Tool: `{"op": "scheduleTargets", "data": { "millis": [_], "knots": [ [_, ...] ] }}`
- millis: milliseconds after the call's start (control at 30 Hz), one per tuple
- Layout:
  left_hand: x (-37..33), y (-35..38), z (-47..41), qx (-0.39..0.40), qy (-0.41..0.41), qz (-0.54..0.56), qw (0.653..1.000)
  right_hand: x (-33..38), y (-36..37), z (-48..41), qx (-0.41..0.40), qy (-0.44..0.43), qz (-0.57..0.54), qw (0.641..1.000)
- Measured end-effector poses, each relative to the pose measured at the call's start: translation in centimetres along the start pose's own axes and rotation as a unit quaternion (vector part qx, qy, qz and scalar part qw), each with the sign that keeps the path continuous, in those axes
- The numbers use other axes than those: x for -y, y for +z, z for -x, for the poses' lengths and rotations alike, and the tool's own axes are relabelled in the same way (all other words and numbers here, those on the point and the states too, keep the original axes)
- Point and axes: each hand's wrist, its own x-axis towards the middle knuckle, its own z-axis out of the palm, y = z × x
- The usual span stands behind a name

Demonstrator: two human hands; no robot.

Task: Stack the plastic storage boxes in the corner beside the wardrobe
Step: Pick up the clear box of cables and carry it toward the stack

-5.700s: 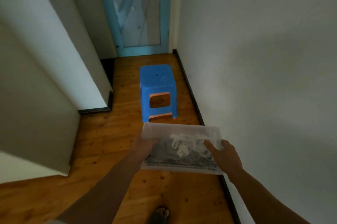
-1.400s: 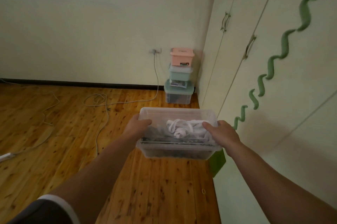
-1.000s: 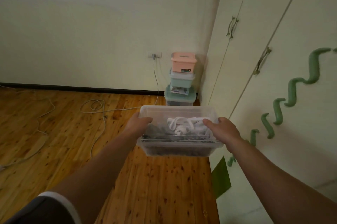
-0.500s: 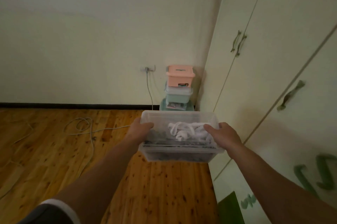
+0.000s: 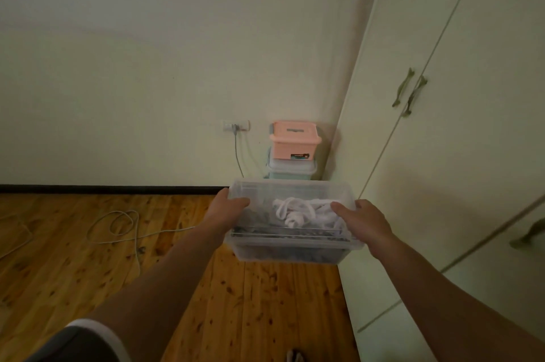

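I carry a clear plastic storage box [image 5: 290,249] at chest height, with white cords and dark items inside. My left hand [image 5: 228,207] grips its left rim, thumb over the edge. My right hand [image 5: 361,221] grips the right rim the same way. Straight ahead, in the corner beside the wardrobe [image 5: 460,131], stands a stack of boxes: a pink box [image 5: 295,142] on top of a pale green box [image 5: 292,171]. The clear box hides the lower part of the stack.
A wall socket [image 5: 236,125] with a grey cable [image 5: 238,155] plugged in sits left of the stack. White cable loops [image 5: 118,226] lie on the wooden floor at left. The wardrobe doors with green handles [image 5: 408,93] run along my right.
I have walked from a hallway into the room and toward the corner, still holding the clear box in both hands. The stack is nearer and its bottom box is now hidden behind the clear box.
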Motion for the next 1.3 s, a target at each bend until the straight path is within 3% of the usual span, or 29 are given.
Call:
{"op": "scheduleTargets", "data": {
  "millis": [700, 1300],
  "knots": [
    [-12.5, 11.0, -24.5, -0.048, -0.035, -0.014, 0.998, 7.0, -2.6, -29.5, 0.015, 0.001, 0.01, 1.0],
    [-21.0, 13.6, -43.7, 0.0, -0.026, -0.017, 1.0, 14.2, -1.1, -47.4, -0.02, 0.02, -0.008, 1.0]
  ]
}}
